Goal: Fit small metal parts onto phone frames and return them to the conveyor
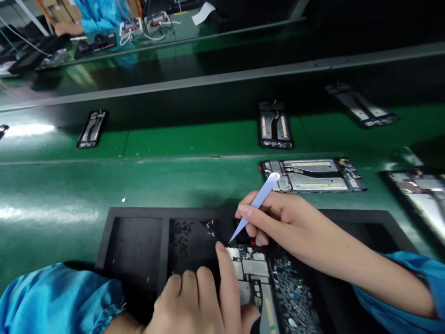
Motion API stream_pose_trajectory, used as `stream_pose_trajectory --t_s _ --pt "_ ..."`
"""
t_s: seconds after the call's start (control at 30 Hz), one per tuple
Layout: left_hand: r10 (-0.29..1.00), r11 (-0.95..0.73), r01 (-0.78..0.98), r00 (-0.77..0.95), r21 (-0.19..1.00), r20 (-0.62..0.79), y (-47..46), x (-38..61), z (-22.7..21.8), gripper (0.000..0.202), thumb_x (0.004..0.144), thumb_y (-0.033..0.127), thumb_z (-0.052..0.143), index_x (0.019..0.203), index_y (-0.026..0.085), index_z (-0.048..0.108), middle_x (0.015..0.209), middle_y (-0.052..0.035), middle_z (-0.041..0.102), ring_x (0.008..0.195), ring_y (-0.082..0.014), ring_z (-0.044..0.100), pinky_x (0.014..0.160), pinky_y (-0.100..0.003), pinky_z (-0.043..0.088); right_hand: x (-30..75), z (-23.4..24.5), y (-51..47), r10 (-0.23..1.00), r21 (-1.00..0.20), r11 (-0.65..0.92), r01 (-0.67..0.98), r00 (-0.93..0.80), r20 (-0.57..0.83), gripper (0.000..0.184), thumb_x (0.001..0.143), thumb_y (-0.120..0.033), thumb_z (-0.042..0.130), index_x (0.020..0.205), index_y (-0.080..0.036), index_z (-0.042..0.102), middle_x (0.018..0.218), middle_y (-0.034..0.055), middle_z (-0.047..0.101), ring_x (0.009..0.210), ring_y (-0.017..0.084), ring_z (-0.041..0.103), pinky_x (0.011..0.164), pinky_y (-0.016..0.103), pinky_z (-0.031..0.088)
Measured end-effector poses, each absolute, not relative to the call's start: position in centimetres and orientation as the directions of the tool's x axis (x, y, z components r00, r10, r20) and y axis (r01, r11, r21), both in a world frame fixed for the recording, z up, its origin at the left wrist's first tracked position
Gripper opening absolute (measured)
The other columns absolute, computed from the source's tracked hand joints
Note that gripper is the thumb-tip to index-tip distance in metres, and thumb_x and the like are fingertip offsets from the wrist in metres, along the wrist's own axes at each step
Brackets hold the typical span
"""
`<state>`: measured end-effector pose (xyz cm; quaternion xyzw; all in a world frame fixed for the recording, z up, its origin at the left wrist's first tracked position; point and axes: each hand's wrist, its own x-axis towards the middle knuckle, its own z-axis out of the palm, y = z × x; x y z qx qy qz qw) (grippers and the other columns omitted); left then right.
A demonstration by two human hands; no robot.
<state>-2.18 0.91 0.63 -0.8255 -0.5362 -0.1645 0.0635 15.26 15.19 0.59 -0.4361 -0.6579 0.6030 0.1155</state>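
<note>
My right hand (281,215) pinches a pair of pale lavender tweezers (263,194). Their tip points down at the top left corner of an opened phone (253,267), whose boards and metal parts show. At that corner, the tip looks close to the edge; whether it touches, I cannot tell. My left hand (196,299) grips the same phone from the left, its index finger stretched along the side up to the corner and its thumb lower down on it. Part of the phone is hidden beneath this hand and cut off by the frame.
Under the phone lies a black compartment tray (137,213), with small black pieces (182,232) left and a heap of tiny metal parts (294,294) right. Another opened phone (313,175) lies behind the tray. More phones (275,125) rest farther back. Across the bench is a person's blue sleeve (95,16).
</note>
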Motion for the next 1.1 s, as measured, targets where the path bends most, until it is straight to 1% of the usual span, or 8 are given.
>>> stream_pose_trajectory --t_s 0.1,0.17,0.3,0.6,0.7,0.83,0.97,1.1 --pt "0.833 -0.529 0.834 0.476 0.155 0.283 2.7 -4.2 1.1 0.03 0.1 0.033 0.051 0.103 0.008 0.067 0.061 -0.0003 0.057 0.046 -0.013 0.054 0.041 -0.026 0.041 15.9 0.6 15.3 0.661 -0.927 0.096 0.364 -0.719 -0.214 0.023 0.099 -0.043 0.055 0.09 -0.023 0.064 0.076 -0.0015 0.066 0.067 0.013 0.064 0.062 0.025 0.051" --pt "0.844 -0.537 0.768 0.484 0.348 0.232 4.2 -5.3 1.1 0.018 0.099 0.026 0.052 0.099 0.013 0.064 0.065 0.0012 0.058 0.051 -0.0128 0.057 0.044 -0.026 0.045 16.2 0.7 15.5 0.616 -0.916 0.249 0.316 -0.781 -0.102 0.02 0.1 -0.037 0.053 0.092 -0.024 0.065 0.083 -0.0013 0.067 0.075 0.013 0.064 0.069 0.026 0.05" --pt "0.887 -0.423 0.711 0.452 0.562 0.097 6.1 -6.3 0.8 0.016 0.1 0.029 0.055 0.108 0.017 0.062 0.086 -0.001 0.064 0.066 -0.0116 0.063 0.05 -0.023 0.05 16.3 1.1 15.8 0.586 -0.901 0.307 0.307 -0.807 -0.075 0.021 0.101 -0.037 0.051 0.093 -0.024 0.065 0.088 -0.0002 0.068 0.077 0.014 0.063 0.072 0.028 0.049" --pt "0.66 -0.751 0.636 0.712 0.177 0.241 6.7 -6.6 0.6 0.018 0.096 0.022 0.059 0.107 0.009 0.064 0.092 -0.0066 0.067 0.079 -0.0185 0.069 0.06 -0.029 0.059 16.5 0.6 16.0 0.651 -0.936 0.148 0.32 -0.744 -0.151 0.024 0.1 -0.041 0.051 0.091 -0.025 0.065 0.079 0.0006 0.067 0.069 0.017 0.063 0.059 0.029 0.047" --pt "0.673 -0.74 0.637 0.702 0.217 0.234 6.9 -6.7 0.5 0.018 0.096 0.024 0.059 0.107 0.011 0.064 0.089 -0.0059 0.066 0.071 -0.0166 0.065 0.055 -0.028 0.056 16.7 0.3 16.0 0.684 -0.945 0.087 0.314 -0.708 -0.173 0.025 0.101 -0.043 0.05 0.096 -0.025 0.066 0.076 0.0 0.066 0.068 0.016 0.063 0.053 0.027 0.045" --pt "0.741 -0.665 0.665 0.645 0.339 0.189 7.0 -6.6 0.2 0.016 0.096 0.026 0.057 0.103 0.013 0.064 0.087 -0.0045 0.063 0.063 -0.0138 0.058 0.049 -0.026 0.051 16.6 0.9 15.9 0.64 -0.93 0.245 0.275 -0.766 -0.058 0.023 0.099 -0.039 0.053 0.091 -0.024 0.068 0.075 -0.0006 0.065 0.06 0.013 0.057 0.053 0.027 0.042" --pt "0.738 -0.672 0.673 0.644 0.31 0.202 7.0 -6.7 0.1 0.022 0.097 0.028 0.056 0.109 0.012 0.063 0.087 -0.0042 0.063 0.064 -0.014 0.058 0.049 -0.027 0.051 16.5 1.1 15.7 0.58 -0.907 0.365 0.209 -0.813 0.046 0.02 0.098 -0.032 0.054 0.088 -0.023 0.068 0.078 -0.0005 0.067 0.061 0.012 0.057 0.057 0.027 0.043" --pt "0.709 -0.704 0.658 0.671 0.267 0.216 7.0 -6.7 0.3 0.021 0.099 0.027 0.052 0.112 0.014 0.062 0.089 -0.0032 0.062 0.065 -0.0123 0.059 0.05 -0.025 0.05 17.0 0.7 15.8 0.651 -0.938 0.289 0.191 -0.758 0.046 0.02 0.098 -0.035 0.056 0.088 -0.023 0.069 0.081 0.0011 0.069 0.066 0.015 0.061 0.056 0.027 0.045"
